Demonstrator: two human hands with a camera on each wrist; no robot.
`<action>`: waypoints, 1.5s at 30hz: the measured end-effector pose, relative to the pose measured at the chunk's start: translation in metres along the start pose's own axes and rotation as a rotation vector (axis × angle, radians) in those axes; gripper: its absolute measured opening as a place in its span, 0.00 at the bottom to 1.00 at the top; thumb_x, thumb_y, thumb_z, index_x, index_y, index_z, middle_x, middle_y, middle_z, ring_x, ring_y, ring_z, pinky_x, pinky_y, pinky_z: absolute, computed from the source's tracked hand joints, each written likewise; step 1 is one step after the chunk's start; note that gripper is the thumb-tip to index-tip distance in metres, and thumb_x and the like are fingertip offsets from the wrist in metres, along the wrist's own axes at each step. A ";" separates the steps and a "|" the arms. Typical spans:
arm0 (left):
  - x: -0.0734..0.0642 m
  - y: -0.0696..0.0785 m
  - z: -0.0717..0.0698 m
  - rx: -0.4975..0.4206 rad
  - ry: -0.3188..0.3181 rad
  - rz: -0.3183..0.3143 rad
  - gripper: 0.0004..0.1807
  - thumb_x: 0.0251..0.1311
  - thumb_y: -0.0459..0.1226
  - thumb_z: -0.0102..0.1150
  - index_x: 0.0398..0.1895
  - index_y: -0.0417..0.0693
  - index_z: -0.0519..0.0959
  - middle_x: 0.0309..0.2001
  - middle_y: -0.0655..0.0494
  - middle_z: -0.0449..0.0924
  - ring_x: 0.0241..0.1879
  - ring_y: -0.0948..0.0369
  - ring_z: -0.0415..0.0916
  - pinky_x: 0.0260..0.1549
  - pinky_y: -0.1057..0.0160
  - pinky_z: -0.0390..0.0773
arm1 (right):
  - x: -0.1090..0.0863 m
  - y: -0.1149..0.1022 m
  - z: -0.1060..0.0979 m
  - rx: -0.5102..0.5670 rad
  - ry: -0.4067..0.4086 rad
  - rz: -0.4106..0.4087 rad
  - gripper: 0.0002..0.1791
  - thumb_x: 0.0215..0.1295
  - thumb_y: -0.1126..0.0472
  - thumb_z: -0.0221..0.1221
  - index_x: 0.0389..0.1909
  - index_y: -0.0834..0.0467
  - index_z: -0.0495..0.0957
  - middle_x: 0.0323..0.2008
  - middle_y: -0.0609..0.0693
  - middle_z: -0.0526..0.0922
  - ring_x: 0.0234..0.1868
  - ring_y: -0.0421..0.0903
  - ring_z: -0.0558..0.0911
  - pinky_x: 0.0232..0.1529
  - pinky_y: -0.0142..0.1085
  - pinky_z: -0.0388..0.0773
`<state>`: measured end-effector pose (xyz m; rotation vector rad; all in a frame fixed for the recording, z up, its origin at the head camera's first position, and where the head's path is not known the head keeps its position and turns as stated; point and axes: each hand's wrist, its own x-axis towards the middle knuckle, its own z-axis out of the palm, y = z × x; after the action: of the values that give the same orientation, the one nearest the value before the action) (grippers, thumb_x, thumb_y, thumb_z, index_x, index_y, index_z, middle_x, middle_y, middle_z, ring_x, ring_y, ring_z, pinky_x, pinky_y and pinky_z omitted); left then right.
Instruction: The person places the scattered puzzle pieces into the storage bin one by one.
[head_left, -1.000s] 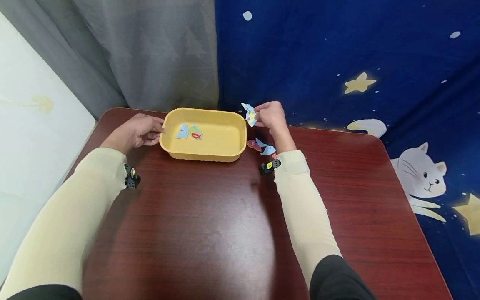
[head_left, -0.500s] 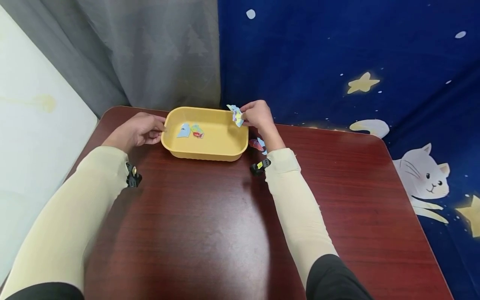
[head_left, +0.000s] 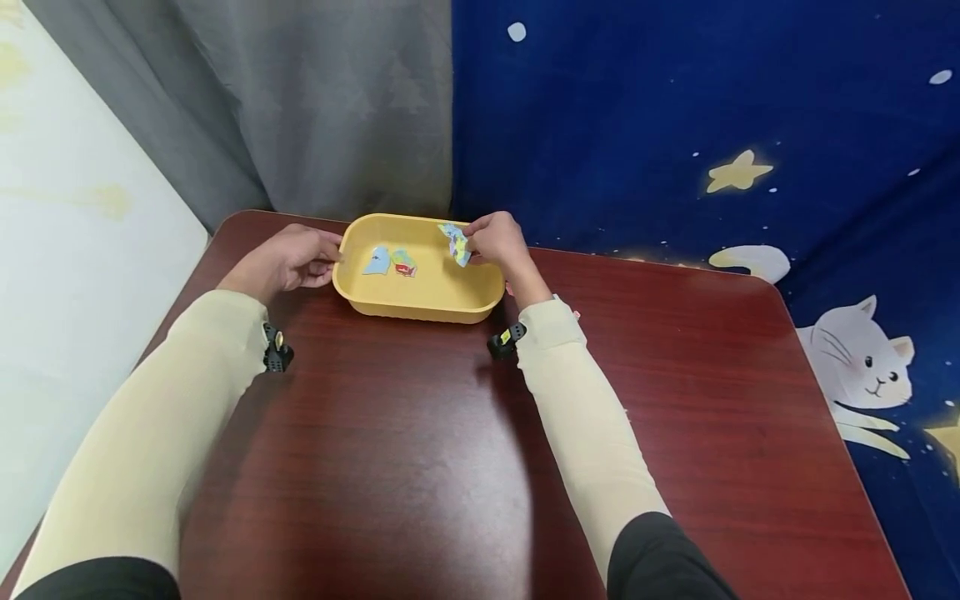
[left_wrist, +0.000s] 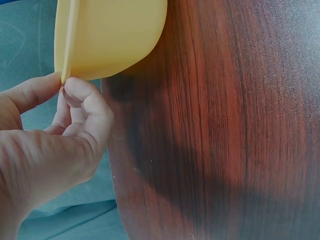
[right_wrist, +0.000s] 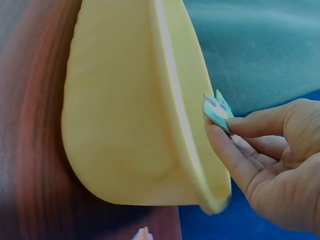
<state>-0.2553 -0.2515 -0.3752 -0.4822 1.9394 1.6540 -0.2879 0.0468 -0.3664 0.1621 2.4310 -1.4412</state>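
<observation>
A yellow plastic basin (head_left: 420, 312) stands near the far edge of the table. My left hand (head_left: 296, 257) pinches its left rim between thumb and forefinger, as the left wrist view also shows. Over the basin's right end, my right hand (head_left: 498, 242) pinches light-blue and yellow puzzle pieces (head_left: 458, 247); I cannot tell how many. In the right wrist view the pinched pieces (right_wrist: 218, 111) show beside the basin's rim. Inside the basin lie a light-blue puzzle piece (head_left: 378, 261) and a green-and-red puzzle piece (head_left: 404, 263), flat on the bottom.
Right of the basin, mostly hidden by my right forearm, is a small reddish puzzle piece (head_left: 509, 288). In the right wrist view a puzzle piece (right_wrist: 143, 234) shows at the bottom edge. The dark red table (head_left: 390, 400) ends at a grey curtain (head_left: 360, 108) and a blue curtain (head_left: 615, 125).
My right hand has moved left with the pinched puzzle pieces, from beside the basin to over its right end. The left hand keeps its grip on the rim.
</observation>
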 end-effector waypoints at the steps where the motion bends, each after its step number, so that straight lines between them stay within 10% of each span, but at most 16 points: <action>1: 0.000 0.000 0.001 -0.001 -0.002 0.000 0.28 0.67 0.30 0.49 0.70 0.44 0.60 0.27 0.60 0.77 0.22 0.65 0.74 0.30 0.68 0.80 | 0.000 0.001 0.001 0.003 -0.001 0.004 0.13 0.60 0.74 0.60 0.46 0.63 0.83 0.49 0.57 0.81 0.40 0.49 0.85 0.45 0.42 0.83; 45: 0.001 0.000 0.001 -0.026 -0.015 0.003 0.27 0.67 0.29 0.49 0.69 0.43 0.60 0.25 0.59 0.76 0.20 0.66 0.73 0.28 0.69 0.80 | 0.029 0.016 0.066 -0.207 -0.070 0.061 0.11 0.62 0.69 0.61 0.45 0.61 0.84 0.45 0.54 0.81 0.30 0.43 0.82 0.29 0.29 0.82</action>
<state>-0.2561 -0.2502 -0.3758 -0.4763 1.9105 1.6823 -0.2979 -0.0048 -0.4181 0.1356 2.4755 -1.1421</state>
